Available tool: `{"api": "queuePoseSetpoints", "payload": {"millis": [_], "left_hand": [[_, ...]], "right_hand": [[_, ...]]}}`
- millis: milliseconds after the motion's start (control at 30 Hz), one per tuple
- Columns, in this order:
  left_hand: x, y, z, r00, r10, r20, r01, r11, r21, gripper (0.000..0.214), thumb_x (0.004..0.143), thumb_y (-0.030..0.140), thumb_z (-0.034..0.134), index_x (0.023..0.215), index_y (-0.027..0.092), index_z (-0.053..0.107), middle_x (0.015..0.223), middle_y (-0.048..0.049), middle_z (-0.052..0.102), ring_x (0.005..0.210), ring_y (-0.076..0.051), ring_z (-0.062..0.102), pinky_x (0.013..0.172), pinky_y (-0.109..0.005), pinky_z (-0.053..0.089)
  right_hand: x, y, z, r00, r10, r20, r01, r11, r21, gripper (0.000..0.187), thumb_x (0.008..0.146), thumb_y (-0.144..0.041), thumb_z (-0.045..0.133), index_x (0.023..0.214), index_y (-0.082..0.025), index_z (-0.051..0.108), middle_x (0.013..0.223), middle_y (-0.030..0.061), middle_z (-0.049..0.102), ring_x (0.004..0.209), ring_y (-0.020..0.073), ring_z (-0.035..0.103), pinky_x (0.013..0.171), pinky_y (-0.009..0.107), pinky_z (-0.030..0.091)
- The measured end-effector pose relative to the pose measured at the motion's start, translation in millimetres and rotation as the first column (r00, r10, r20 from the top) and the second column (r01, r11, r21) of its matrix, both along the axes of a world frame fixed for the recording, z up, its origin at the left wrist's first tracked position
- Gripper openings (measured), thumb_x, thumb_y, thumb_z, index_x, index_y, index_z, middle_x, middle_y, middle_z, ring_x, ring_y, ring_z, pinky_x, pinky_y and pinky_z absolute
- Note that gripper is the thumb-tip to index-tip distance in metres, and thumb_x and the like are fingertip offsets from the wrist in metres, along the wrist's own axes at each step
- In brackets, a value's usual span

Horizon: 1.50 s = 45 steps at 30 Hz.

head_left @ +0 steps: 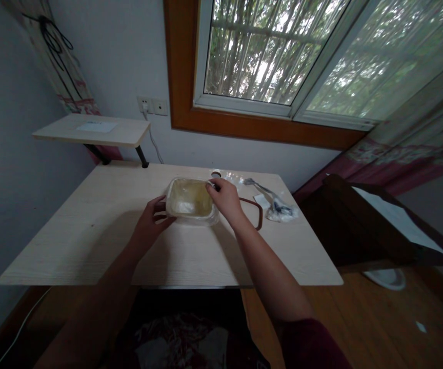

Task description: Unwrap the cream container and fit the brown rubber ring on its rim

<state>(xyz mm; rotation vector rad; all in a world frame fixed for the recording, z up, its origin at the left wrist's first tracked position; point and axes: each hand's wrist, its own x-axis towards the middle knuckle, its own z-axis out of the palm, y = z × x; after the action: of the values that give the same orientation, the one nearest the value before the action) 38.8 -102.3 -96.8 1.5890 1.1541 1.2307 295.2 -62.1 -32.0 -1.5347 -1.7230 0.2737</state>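
A clear plastic food container (189,200) with yellowish contents stands on the light wooden table (91,241). My left hand (150,223) grips its near left edge, fingers curled round the rim. My right hand (227,200) rests on its right rim, fingers closed over the corner. Just right of the container lies a brown ring-shaped lid or seal (255,211), partly hidden by my right wrist.
A clear bag with plastic cutlery (277,205) lies on the table's right side. A small raised shelf (91,130) stands at the back left. A dark wooden piece of furniture (379,225) is to the right, below a window.
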Motion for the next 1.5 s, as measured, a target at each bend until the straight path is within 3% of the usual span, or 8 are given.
{"api": "queuePoseSetpoints", "payload": {"millis": [333,500,667,800,967,1300,1400,1500], "left_hand": [[-0.8,5.0,-8.2,0.989,0.102,-0.110,-0.092,0.992,0.090,0.050,0.081,0.041,0.071,0.124,0.024,0.054,0.096,-0.0024,0.066,0.088,-0.018,0.068,0.088,-0.042,0.059],[-2.4,4.8,-7.2,0.981,0.130,-0.143,-0.119,0.990,0.080,0.047,0.080,0.042,0.070,0.121,0.025,0.055,0.093,-0.0021,0.068,0.087,-0.020,0.070,0.087,-0.044,0.060],[-3.9,5.0,-8.8,0.977,0.131,-0.171,-0.118,0.990,0.082,0.046,0.081,0.041,0.069,0.121,0.024,0.055,0.093,-0.0024,0.069,0.086,-0.020,0.071,0.086,-0.042,0.060],[-3.8,3.8,-9.5,0.974,0.122,-0.191,-0.108,0.991,0.082,0.045,0.082,0.040,0.068,0.122,0.025,0.054,0.095,-0.0026,0.070,0.088,-0.020,0.071,0.088,-0.043,0.059],[-4.2,4.6,-7.2,0.961,0.133,-0.241,-0.114,0.989,0.092,0.042,0.082,0.040,0.067,0.119,0.024,0.056,0.095,-0.0038,0.071,0.087,-0.021,0.071,0.085,-0.041,0.059],[-20.9,13.4,-19.2,0.867,0.144,-0.477,-0.054,0.979,0.197,0.030,0.084,0.032,0.063,0.112,0.020,0.064,0.097,-0.0081,0.072,0.091,-0.023,0.069,0.088,-0.044,0.056],[-28.8,18.7,-17.3,0.827,0.127,-0.547,0.032,0.962,0.272,0.035,0.084,0.026,0.062,0.118,0.020,0.063,0.095,-0.0071,0.071,0.092,-0.024,0.067,0.091,-0.046,0.055],[-36.3,21.9,-2.3,0.816,0.149,-0.558,0.050,0.944,0.326,0.036,0.085,0.021,0.058,0.121,0.020,0.062,0.100,-0.0072,0.067,0.091,-0.023,0.065,0.090,-0.045,0.056]], "right_hand": [[13.5,-15.2,-16.9,0.969,0.091,-0.228,-0.092,0.996,0.004,0.041,0.094,-0.046,0.056,0.121,-0.018,0.066,0.110,0.0108,0.071,0.090,0.0184,0.066,0.083,0.033,0.052],[20.3,-39.7,-20.8,0.935,0.122,-0.333,-0.130,0.992,-0.003,0.032,0.096,-0.043,0.052,0.116,-0.020,0.062,0.112,0.0101,0.070,0.099,0.0203,0.066,0.076,0.031,0.053],[32.1,-60.0,-34.2,0.959,0.242,-0.147,-0.211,0.957,0.199,0.013,0.092,-0.026,0.053,0.100,-0.023,0.062,0.113,0.0097,0.065,0.109,0.0227,0.061,0.089,0.039,0.051],[36.8,-63.3,-44.0,0.954,0.281,0.105,-0.296,0.935,0.193,0.023,0.085,-0.022,0.061,0.108,-0.026,0.064,0.115,0.0096,0.064,0.112,0.0256,0.057,0.098,0.046,0.046],[37.9,-55.4,-52.7,0.927,0.255,0.274,-0.306,0.938,0.164,0.013,0.090,-0.024,0.061,0.100,-0.025,0.070,0.103,0.0091,0.065,0.097,0.0243,0.055,0.087,0.042,0.047],[44.9,-48.9,-71.0,0.865,0.228,0.447,-0.351,0.911,0.214,0.016,0.095,-0.023,0.058,0.100,-0.019,0.072,0.096,0.0112,0.066,0.089,0.0252,0.052,0.077,0.041,0.048],[49.6,-46.4,-65.6,0.889,0.186,0.418,-0.295,0.931,0.214,0.019,0.093,-0.018,0.056,0.105,-0.020,0.071,0.100,0.0113,0.065,0.092,0.0263,0.053,0.079,0.043,0.049],[51.3,-46.7,-54.3,0.950,0.119,0.289,-0.198,0.945,0.260,0.023,0.093,-0.016,0.054,0.108,-0.021,0.070,0.101,0.0109,0.063,0.096,0.0268,0.056,0.086,0.046,0.050]]}}
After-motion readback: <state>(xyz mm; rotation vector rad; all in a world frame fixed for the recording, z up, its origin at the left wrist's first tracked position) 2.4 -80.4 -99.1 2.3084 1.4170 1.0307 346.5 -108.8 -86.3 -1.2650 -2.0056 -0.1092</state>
